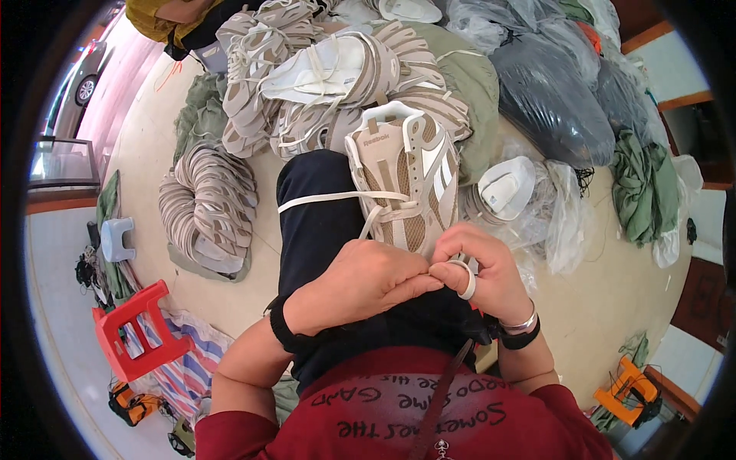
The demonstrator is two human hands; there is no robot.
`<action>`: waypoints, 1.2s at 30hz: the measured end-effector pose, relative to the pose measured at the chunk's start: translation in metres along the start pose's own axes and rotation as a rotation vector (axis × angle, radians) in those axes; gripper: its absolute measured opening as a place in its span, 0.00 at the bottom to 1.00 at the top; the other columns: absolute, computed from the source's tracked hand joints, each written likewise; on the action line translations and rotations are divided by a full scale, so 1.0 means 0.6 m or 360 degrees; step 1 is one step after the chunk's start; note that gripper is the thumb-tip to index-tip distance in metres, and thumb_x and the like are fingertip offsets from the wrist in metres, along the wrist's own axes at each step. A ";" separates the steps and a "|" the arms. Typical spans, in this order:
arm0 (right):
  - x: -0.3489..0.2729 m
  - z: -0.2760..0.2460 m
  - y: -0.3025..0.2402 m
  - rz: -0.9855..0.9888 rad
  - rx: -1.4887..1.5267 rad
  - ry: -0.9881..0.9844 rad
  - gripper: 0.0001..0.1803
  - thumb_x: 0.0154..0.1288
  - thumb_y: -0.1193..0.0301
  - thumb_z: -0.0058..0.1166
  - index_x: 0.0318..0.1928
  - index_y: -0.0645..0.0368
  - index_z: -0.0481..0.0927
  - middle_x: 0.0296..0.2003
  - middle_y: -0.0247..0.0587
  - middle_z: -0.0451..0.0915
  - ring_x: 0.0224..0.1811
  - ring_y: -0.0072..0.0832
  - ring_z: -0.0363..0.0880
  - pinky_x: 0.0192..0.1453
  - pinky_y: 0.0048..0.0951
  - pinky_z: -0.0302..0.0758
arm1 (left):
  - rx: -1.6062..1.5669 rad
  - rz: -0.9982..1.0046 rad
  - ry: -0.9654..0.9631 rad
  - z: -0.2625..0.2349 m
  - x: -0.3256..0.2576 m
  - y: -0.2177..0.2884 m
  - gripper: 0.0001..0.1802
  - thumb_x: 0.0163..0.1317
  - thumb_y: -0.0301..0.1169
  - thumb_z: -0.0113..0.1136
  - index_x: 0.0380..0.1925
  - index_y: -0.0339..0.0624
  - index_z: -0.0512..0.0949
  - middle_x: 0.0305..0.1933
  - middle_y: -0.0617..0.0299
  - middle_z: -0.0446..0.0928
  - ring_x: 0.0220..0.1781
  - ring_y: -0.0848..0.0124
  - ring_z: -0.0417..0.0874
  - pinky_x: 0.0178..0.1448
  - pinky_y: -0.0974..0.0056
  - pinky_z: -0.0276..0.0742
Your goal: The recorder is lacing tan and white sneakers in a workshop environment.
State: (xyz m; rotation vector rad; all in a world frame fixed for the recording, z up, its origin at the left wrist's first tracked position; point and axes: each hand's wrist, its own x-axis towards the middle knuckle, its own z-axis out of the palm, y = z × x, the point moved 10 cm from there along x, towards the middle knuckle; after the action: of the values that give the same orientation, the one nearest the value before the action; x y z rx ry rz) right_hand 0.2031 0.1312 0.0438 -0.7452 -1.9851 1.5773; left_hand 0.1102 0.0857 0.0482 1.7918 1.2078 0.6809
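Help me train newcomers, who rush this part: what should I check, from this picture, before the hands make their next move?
1. Shoe over the lap, toe toward the person: ok.
2. Lace in the shoe: ok, it crosses the tongue low down, near the toe.
3. Upper holes laced: not ok, those on the visible right-hand row look bare.
4. Right hand has hold of the lace: ok, a pale loop of it shows at the fingers.
5. Left hand has hold of the lace: cannot tell; it is pinched closed against the right, its fingertips hiding whatever is between them.
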 end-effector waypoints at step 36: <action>0.059 -0.017 0.043 -0.0198 -0.0703 0.0728 0.07 0.53 0.79 0.60 0.29 0.62 0.73 0.27 0.45 0.71 0.31 0.43 0.73 0.34 0.37 0.70 | 0.0836 0.0059 0.0689 -0.092 0.060 -0.076 0.09 0.50 0.29 0.67 0.32 0.45 0.80 0.32 0.62 0.74 0.39 0.61 0.75 0.45 0.57 0.65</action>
State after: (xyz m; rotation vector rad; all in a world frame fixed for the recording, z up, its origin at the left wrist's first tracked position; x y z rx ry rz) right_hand 0.1873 0.1673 0.0224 -1.0198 -1.9895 0.8040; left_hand 0.0589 0.1460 0.0347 2.1637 1.7718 0.8591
